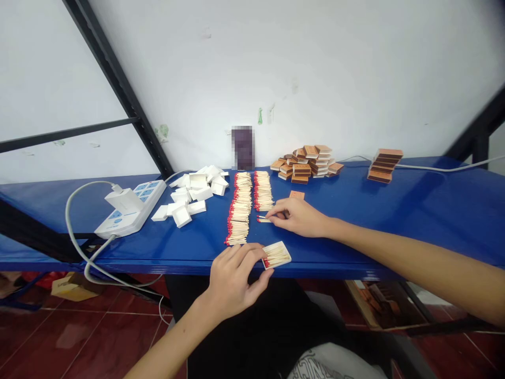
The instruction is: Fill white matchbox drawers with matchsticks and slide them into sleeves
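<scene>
In my left hand (239, 276) is a white matchbox tray (277, 255), gripped at its left end near the front edge of the table. Matches with red heads lie inside it. My right hand (298, 216) pinches a few matches (263, 219) at the tabletop, their red heads pointing left. Just behind that hand is a short row of matches (263, 190). A longer row of matches (239, 208) runs beside it on the left. An orange matchbox sleeve (296, 195) lies flat behind my right wrist.
White empty trays (198, 181) are heaped at the left of the blue table (430, 210). Orange matchboxes (310, 162) are piled at the back, with a leaning stack (384, 165) further right. A power strip (132, 210) with a plugged-in adapter and looping cable (73, 231) occupies the left end.
</scene>
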The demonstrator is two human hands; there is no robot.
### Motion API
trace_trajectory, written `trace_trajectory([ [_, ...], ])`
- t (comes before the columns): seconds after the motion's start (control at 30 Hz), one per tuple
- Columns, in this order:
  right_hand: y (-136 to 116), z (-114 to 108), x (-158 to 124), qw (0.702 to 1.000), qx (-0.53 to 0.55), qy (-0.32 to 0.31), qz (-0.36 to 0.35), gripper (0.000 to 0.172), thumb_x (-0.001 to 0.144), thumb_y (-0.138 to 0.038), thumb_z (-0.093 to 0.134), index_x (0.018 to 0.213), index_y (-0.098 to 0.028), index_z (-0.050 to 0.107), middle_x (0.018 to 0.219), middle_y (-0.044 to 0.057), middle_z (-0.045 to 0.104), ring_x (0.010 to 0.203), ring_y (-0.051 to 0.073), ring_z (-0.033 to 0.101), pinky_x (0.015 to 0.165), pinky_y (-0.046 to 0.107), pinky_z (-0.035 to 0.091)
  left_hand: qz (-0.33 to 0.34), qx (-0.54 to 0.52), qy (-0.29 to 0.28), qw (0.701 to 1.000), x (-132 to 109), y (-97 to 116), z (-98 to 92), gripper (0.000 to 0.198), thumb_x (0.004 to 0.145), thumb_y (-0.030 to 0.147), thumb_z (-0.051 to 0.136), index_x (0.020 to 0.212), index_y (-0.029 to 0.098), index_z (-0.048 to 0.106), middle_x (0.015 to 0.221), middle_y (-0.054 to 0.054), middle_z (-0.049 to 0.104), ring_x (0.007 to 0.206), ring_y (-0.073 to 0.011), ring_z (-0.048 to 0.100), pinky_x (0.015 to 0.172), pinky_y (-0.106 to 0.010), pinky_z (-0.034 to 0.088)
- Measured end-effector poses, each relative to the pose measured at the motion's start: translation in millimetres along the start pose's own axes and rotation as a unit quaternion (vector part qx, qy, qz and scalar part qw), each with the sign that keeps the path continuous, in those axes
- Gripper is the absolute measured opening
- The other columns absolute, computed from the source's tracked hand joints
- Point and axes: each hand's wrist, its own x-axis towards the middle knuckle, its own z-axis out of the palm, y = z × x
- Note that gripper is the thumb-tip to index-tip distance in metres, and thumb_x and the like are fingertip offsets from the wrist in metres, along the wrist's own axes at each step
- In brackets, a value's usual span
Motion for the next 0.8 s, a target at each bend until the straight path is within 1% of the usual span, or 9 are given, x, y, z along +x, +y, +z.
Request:
trace_trajectory([
  [0.07,0.1,0.9,-0.1,1.0,0.009,0.007,0.003,0.021,0.088,-0.027,0.058,0.09,-0.017,0.077,0.071,0.002,0.064,0.061,0.013,0.052,0.06,0.025,0.037,0.0,-0.001,0.0,1.0,0.2,-0.2,0.0,0.016,0.09,0.026,0.063,0.104,0.021,0.056,0.104,-0.006,0.071,0.089,-0.0208,0.068,0.076,-0.032,0.053],
  [0.13,0.3,2.2,0.0,1.0,0.002,0.017,0.019,0.021,0.088,-0.026,0.058,0.092,-0.018,0.076,0.07,0.001,0.063,0.061,0.012,0.052,0.06,0.025,0.036,0.0,-0.001,-0.002,1.0,0.2,-0.5,0.0,0.017,0.09,0.025,0.064,0.104,0.021,0.056,0.105,-0.006,0.071,0.089,-0.0211,0.068,0.076,-0.033,0.053],
  [0.27,1.1,3.9,-0.1,0.997,-0.058,0.042,0.042,0.023,0.087,-0.022,0.057,0.1,-0.019,0.076,0.073,0.001,0.064,0.063,0.012,0.052,0.061,0.025,0.034,0.0,-0.003,-0.003,1.0,-0.5,-0.7,-0.3,0.018,0.089,0.025,0.064,0.105,0.021,0.055,0.105,-0.006,0.07,0.089,-0.0213,0.067,0.076,-0.033,0.052],
  [0.4,0.9,3.2,-0.7,0.995,-0.082,0.042,0.041,0.025,0.088,-0.023,0.056,0.104,-0.02,0.076,0.075,0.002,0.065,0.065,0.013,0.053,0.059,0.025,0.032,0.002,-0.001,-0.004,1.0,-1.6,-0.2,-0.7,0.019,0.09,0.024,0.064,0.106,0.02,0.055,0.106,-0.005,0.07,0.089,-0.0211,0.067,0.076,-0.033,0.052],
  [0.53,0.2,2.4,-0.5,0.995,-0.088,0.038,0.037,0.026,0.09,-0.025,0.054,0.103,-0.02,0.076,0.075,0.003,0.065,0.065,0.014,0.053,0.06,0.026,0.031,0.002,0.001,-0.007,1.0,-0.9,-0.1,0.2,0.018,0.09,0.025,0.064,0.106,0.02,0.056,0.106,-0.005,0.07,0.089,-0.021,0.067,0.075,-0.033,0.051],
  [0.63,1.6,2.7,0.3,0.996,-0.077,0.029,0.043,0.027,0.09,-0.025,0.054,0.103,-0.02,0.077,0.072,0.002,0.063,0.064,0.014,0.052,0.06,0.027,0.031,0.003,0.0,-0.006,1.0,-0.5,-0.4,0.7,0.018,0.09,0.026,0.063,0.106,0.02,0.056,0.106,-0.006,0.07,0.089,-0.0211,0.067,0.076,-0.033,0.051],
  [0.73,5.0,3.4,1.5,0.998,-0.044,0.022,0.049,0.028,0.089,-0.026,0.054,0.105,-0.02,0.076,0.072,0.002,0.064,0.064,0.014,0.052,0.06,0.026,0.033,0.004,-0.002,-0.004,1.0,-1.2,-0.8,0.8,0.018,0.09,0.025,0.064,0.106,0.02,0.056,0.106,-0.006,0.07,0.09,-0.0214,0.067,0.076,-0.033,0.051],
  [0.8,6.8,3.3,2.6,0.998,-0.023,0.016,0.064,0.029,0.089,-0.028,0.055,0.107,-0.019,0.075,0.067,0.0,0.061,0.061,0.013,0.052,0.059,0.026,0.032,0.006,-0.005,-0.001,1.0,-1.7,-1.2,1.0,0.019,0.09,0.024,0.064,0.106,0.02,0.055,0.106,-0.006,0.07,0.089,-0.0213,0.067,0.075,-0.033,0.051],
])
